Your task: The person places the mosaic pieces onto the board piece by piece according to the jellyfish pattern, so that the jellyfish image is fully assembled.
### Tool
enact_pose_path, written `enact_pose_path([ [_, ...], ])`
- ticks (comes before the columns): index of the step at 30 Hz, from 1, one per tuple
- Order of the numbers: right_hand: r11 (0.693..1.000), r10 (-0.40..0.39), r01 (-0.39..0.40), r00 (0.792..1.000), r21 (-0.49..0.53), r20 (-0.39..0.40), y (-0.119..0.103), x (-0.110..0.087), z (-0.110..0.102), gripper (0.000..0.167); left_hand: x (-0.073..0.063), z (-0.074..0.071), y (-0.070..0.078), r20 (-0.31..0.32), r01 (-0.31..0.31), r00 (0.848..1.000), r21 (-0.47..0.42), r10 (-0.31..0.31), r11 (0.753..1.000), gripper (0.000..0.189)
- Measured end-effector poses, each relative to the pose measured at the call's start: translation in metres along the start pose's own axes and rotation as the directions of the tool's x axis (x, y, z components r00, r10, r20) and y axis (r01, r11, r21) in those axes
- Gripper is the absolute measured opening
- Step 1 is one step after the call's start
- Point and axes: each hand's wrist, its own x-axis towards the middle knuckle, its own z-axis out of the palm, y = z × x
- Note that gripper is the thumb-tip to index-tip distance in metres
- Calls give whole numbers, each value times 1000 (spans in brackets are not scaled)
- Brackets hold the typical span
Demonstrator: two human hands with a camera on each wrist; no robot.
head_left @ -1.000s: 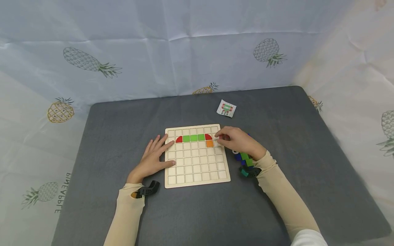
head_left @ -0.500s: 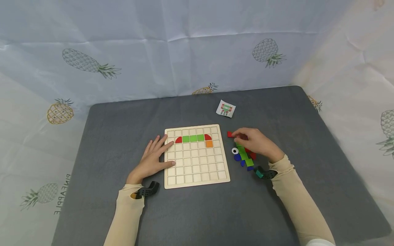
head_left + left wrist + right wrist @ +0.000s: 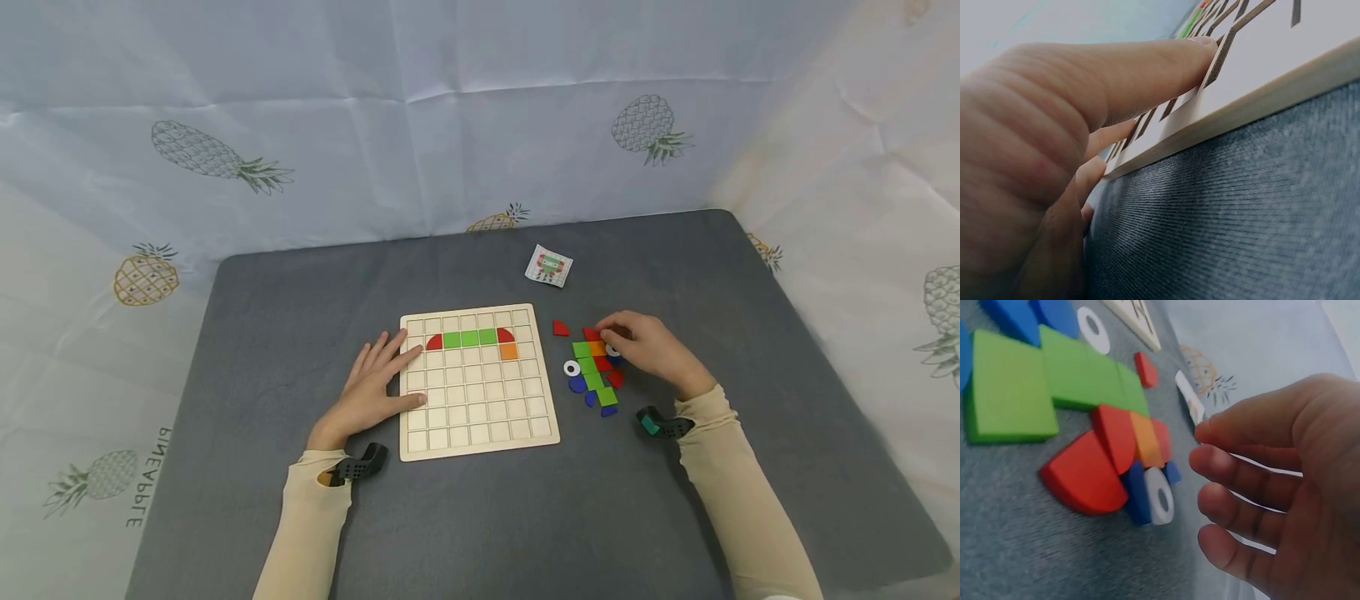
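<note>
In the head view, a wooden grid board (image 3: 480,392) lies on the table. It bears a row of red quarter-round (image 3: 434,342) and green square pieces (image 3: 469,337), with an orange square (image 3: 508,351) under the right end. My left hand (image 3: 375,386) rests spread on the board's left edge, its thumb (image 3: 1166,70) on the grid. My right hand (image 3: 648,346) hovers over a cluster of loose pieces, fingers loosely bent. Nothing shows between its fingertips in the right wrist view. Under it lie red (image 3: 1088,475), green (image 3: 1010,390), orange (image 3: 1145,439), blue and white ring pieces (image 3: 1160,497).
A small printed pattern card (image 3: 549,267) lies behind the board. A lone red quarter-round (image 3: 560,328) sits between board and cluster. White cloth (image 3: 420,158) with pineapple prints hangs behind the dark table (image 3: 315,283).
My right hand has moved from the board's right edge rightward to over the loose pieces, uncovering more of them. My left hand has stayed on the board.
</note>
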Motion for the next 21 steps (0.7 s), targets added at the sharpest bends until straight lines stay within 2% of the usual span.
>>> enact_pose_path([
  [6,997,-13,10,999,-74,-48,6,4,7,32,0,1,0,-1,4,1000,3,-4,1000,84],
  [12,985,-13,4,999,-173,-51,3,10,15,42,0,2,0,-9,-3,1000,9,3,1000,84],
  [21,986,-11,2,999,-168,-52,2,14,20,36,0,1,0,-12,3,1000,9,-3,1000,84],
])
